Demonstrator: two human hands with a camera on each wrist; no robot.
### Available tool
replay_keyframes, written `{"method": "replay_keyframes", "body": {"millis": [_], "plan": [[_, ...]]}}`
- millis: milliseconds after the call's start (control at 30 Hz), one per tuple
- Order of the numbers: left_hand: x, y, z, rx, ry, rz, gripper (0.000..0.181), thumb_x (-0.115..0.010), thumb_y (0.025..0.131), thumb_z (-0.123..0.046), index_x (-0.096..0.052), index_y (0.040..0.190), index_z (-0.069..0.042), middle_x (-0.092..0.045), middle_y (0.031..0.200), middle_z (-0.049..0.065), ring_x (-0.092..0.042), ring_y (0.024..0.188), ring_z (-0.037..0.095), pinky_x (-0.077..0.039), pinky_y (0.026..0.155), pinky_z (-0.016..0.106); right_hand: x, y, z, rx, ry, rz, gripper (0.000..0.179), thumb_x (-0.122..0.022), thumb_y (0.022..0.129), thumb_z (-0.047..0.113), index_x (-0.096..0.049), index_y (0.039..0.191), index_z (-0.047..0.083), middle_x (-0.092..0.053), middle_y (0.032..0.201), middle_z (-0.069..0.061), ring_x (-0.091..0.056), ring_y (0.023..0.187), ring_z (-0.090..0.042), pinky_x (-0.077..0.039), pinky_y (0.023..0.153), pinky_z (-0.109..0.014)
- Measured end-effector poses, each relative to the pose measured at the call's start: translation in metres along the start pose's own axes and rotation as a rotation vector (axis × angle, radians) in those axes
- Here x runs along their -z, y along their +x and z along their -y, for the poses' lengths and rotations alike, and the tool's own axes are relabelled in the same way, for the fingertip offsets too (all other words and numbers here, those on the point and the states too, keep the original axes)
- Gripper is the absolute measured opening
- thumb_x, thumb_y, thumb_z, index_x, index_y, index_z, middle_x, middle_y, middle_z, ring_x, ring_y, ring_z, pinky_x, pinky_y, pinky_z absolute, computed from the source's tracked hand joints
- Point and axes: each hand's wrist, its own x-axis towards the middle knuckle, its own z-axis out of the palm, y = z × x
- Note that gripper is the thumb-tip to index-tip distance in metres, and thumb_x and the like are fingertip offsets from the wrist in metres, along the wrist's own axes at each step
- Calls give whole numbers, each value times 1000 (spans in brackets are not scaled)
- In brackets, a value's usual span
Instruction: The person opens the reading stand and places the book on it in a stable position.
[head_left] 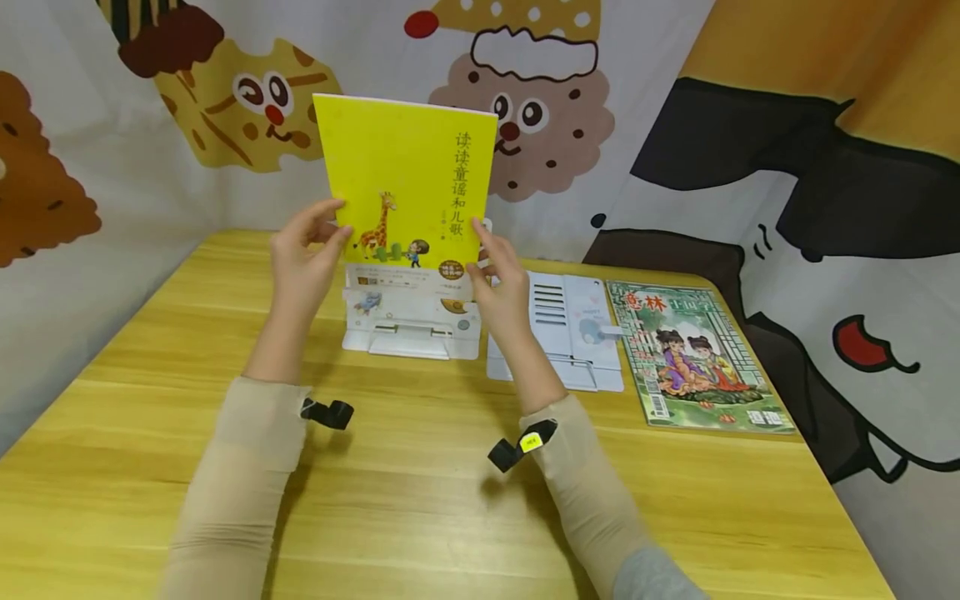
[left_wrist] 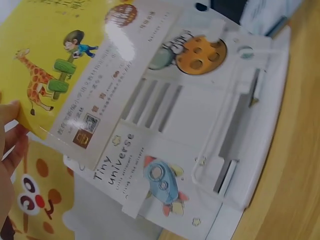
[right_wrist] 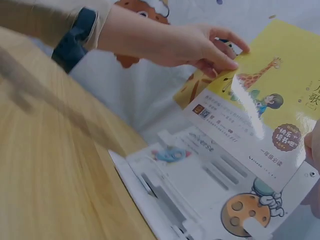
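Observation:
A thin book with a yellow cover [head_left: 397,167], a giraffe picture and a white lower band is held upright off the table. My left hand [head_left: 306,250] pinches its left edge between thumb and fingers; my right hand [head_left: 501,279] pinches the lower right edge. Right behind and below it stands a white book stand [head_left: 412,329], its back panel tilted up. In the left wrist view the stand [left_wrist: 200,115] shows a rocket, a planet and "Tiny universe" lettering. The book's bottom edge is above the stand's ledge, overlapping the panel.
To the right a second white stand [head_left: 570,333] lies folded flat on the wooden table [head_left: 397,500]. Beyond it lies a green magazine [head_left: 697,358] with two drawn figures, near the table's right edge. A cartoon-printed curtain [head_left: 660,225] hangs behind the table.

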Motion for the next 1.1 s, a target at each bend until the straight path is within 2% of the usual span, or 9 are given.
{"method": "replay_keyframes", "body": {"millis": [333, 467, 600, 867, 1100], "plan": [[-2, 18, 12, -14, 98, 124, 30, -68, 86, 1, -64, 116, -1, -63, 96, 13, -57, 73, 5, -47, 68, 18, 4, 21, -17, -30, -65, 107, 63, -62, 84, -16, -48, 141, 7, -55, 117, -16, -54, 88, -32, -51, 72, -30], [-2, 24, 16, 18, 138, 178, 31, -68, 88, -3, -64, 118, -4, -62, 98, 11, -57, 74, 8, -47, 68, 19, 4, 25, -22, -83, -69, 150, 66, -63, 84, -15, -46, 143, 9, -53, 119, -15, -54, 87, -27, -51, 73, -31], [-3, 27, 19, 46, 177, 246, 35, -67, 88, -4, -62, 123, -6, -62, 100, 11, -56, 77, 12, -46, 70, 20, 4, 26, -27, -167, -95, 198, 74, -65, 82, -15, -42, 146, 15, -50, 121, -12, -53, 86, -21, -51, 73, -27], [-4, 29, 23, 87, 249, 372, 52, -68, 87, -1, -55, 135, -16, -60, 103, 10, -58, 80, 17, -48, 70, 23, 6, 27, -38, -249, -120, 295, 86, -66, 80, -17, -35, 150, 22, -46, 123, -10, -50, 84, -19, -49, 70, -25], [-5, 37, 24, 94, 310, 453, 63, -65, 90, -3, -45, 144, -28, -58, 107, 9, -57, 84, 20, -48, 72, 29, 10, 31, -43, -261, -181, 340, 87, -69, 81, -12, -32, 151, 24, -48, 112, -10, -50, 85, -19, -48, 71, -25]]}}
